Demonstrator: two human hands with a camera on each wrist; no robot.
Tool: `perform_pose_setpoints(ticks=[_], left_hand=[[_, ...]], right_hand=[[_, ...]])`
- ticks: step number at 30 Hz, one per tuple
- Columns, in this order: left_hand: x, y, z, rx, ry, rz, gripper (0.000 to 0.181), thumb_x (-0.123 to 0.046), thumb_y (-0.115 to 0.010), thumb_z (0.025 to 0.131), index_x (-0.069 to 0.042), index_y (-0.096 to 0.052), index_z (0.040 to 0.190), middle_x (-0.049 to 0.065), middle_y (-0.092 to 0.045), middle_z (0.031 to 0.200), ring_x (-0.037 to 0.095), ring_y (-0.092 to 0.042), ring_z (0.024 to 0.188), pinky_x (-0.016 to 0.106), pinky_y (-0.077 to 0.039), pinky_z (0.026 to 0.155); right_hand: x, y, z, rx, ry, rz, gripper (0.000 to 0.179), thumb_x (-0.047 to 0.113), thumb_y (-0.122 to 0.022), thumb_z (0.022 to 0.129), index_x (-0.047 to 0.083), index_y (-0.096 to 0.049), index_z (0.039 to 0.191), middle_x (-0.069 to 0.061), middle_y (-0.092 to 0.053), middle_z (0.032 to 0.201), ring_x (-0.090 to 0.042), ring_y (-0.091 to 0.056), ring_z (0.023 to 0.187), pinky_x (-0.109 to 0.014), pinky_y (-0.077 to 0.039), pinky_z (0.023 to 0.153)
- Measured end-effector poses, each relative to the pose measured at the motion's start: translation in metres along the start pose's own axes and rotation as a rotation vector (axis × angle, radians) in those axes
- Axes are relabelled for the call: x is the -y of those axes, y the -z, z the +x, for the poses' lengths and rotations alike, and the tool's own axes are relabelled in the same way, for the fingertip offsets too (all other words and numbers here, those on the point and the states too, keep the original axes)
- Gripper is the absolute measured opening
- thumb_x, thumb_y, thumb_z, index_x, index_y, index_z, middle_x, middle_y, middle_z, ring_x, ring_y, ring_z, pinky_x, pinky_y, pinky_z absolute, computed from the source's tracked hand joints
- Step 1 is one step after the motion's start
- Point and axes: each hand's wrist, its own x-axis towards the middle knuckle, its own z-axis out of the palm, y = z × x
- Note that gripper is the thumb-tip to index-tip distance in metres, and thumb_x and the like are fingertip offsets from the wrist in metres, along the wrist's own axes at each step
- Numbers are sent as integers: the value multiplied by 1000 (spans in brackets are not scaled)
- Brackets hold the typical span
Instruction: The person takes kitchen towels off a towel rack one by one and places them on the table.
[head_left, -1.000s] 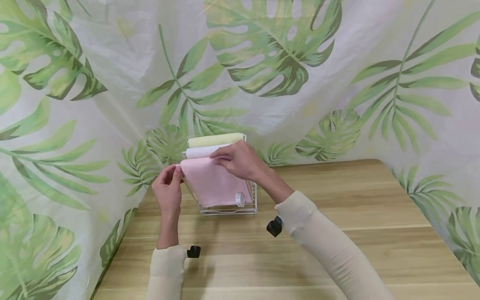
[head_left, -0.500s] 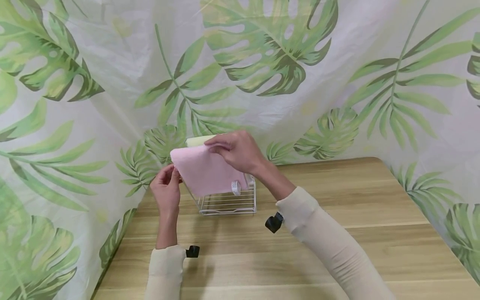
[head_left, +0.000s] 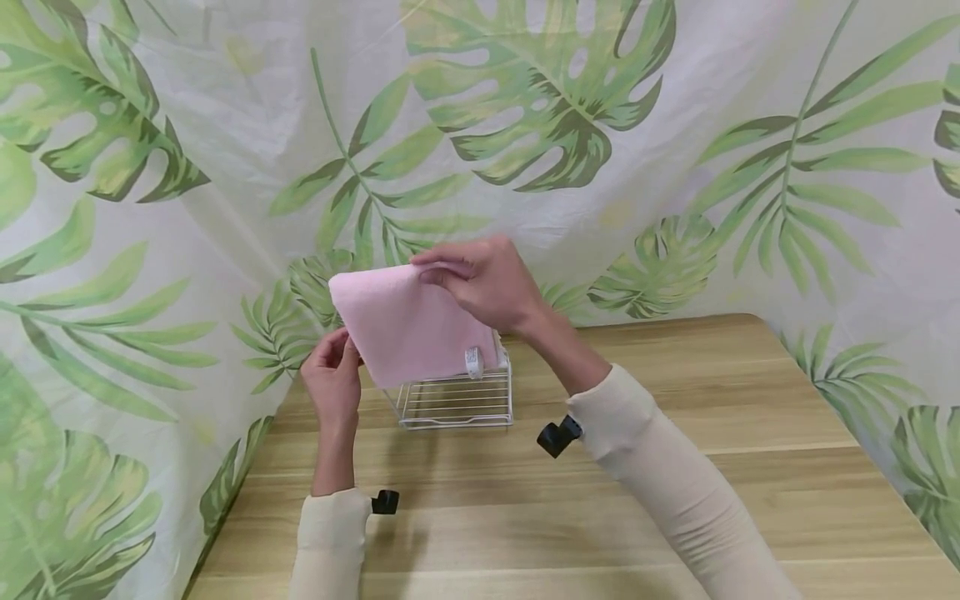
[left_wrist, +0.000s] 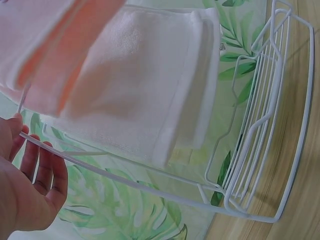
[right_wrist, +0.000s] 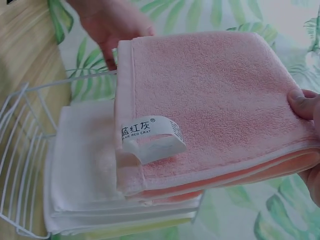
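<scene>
My right hand (head_left: 491, 283) pinches a folded pink towel (head_left: 408, 325) by its upper fold, thumb on the near side. The towel hangs raised over a white wire rack (head_left: 457, 426), with a white printed tag (right_wrist: 150, 137) at its lower corner. On the rack's left side, my left hand (head_left: 333, 375) holds the top end of a wire between thumb and fingers. In the left wrist view a white towel (left_wrist: 135, 85) drapes over the rack behind the pink one. A yellow towel (right_wrist: 145, 227) shows beneath the white one in the right wrist view.
The rack stands on a wood-grain table (head_left: 600, 517), near its back edge. A leaf-printed curtain (head_left: 540, 208) hangs close behind and to the left. Small black cameras (head_left: 558, 436) stick out from both sleeves.
My right hand has lifted the pink towel up off the rack's front and slightly left, baring the lower wires. The towel now covers the white and yellow ones in the head view. My left hand stays put.
</scene>
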Motion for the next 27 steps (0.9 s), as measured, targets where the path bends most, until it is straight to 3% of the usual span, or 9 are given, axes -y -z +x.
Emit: perform_pose_setpoints(ticks=[7, 16, 20, 27], left_hand=[[0, -1, 1, -5, 0, -13, 15, -1, -73, 98, -14, -81, 97, -9, -77, 84, 4, -65, 70, 15, -60, 64], [-1, -1, 0, -6, -1, 4, 9, 0, -74, 99, -5, -80, 104, -8, -77, 87, 6, -68, 72, 17, -62, 66], [-3, 0, -2, -6, 25, 32, 8, -5, -76, 100, -1, -78, 107, -9, -75, 86, 6, -68, 73, 18, -63, 67], [-3, 1, -2, 4, 24, 55, 30, -12, -78, 100, 12, -73, 115, -11, -74, 86, 4, -67, 73, 19, -64, 68]], right_hand=[[15, 17, 3, -35, 38, 48, 12, 6, -83, 94, 5, -85, 105, -9, -84, 104, -17, -82, 100, -24, -66, 84], [35, 42, -6, -41, 56, 40, 8, 4, -83, 93, 6, -85, 100, -5, -84, 97, -8, -77, 82, -19, -58, 70], [43, 53, -13, -12, 48, -12, 9, 6, -84, 92, 7, -85, 101, -4, -84, 98, -7, -77, 82, -18, -57, 69], [52, 70, -37, 91, -42, -45, 10, 5, -84, 92, 6, -85, 102, -4, -84, 97, -7, -78, 82, -21, -62, 72]])
